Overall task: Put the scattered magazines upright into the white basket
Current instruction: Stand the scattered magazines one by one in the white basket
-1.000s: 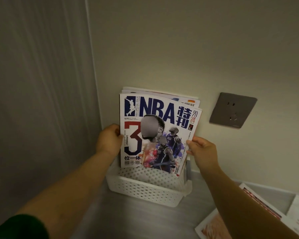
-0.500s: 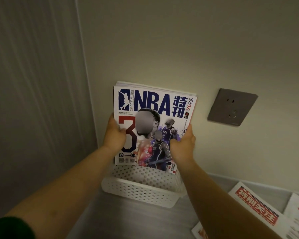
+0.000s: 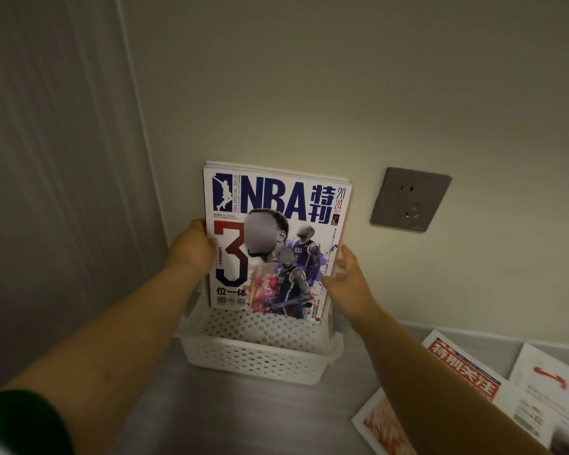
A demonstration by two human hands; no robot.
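An NBA magazine stands upright in the white perforated basket, leaning on the wall, with other magazines stacked flush behind it. My left hand grips the stack's left edge, fingers wrapped behind it. My right hand is at the stack's lower right edge with its fingers spread loosely; whether they touch the paper is unclear. The basket's front half holds nothing.
A grey wall socket sits right of the magazines. Loose magazines lie flat on the grey surface at the lower right: a red-headlined one, a white one and one under my forearm. A panel closes off the left.
The magazines behind were fanned out and are now squared up behind the front one. My right hand slid off the cover to the right edge and opened.
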